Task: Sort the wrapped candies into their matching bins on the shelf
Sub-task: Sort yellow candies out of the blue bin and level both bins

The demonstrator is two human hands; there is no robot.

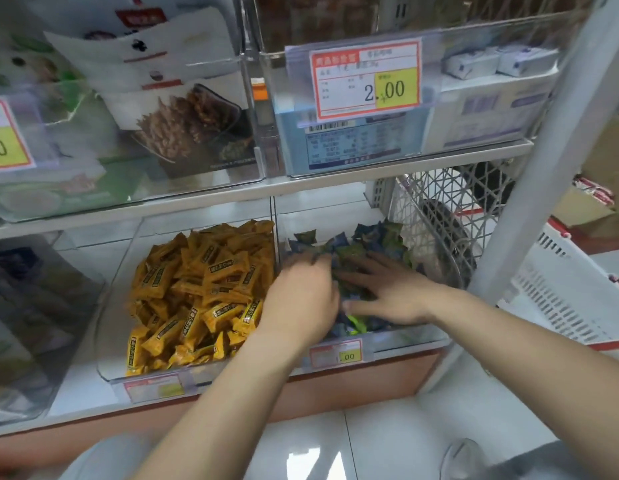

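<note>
bottom shelf, two clear bins side by side. both hands are in the right bin [422,336], on a heap of blue and green candies [356,242]. right hand [387,292]: fingers straight and spread, lying flat on the heap, pointing left. left hand [301,296]: fingertips dug into the heap and blurred; cannot tell if they pinch a piece. yellow candies [197,289] fill the left bin [107,341], just across the shared wall from the left hand. judgement: any stray yellow piece must go left over that wall, so the left hand is nearer. no stray visible.
</note>
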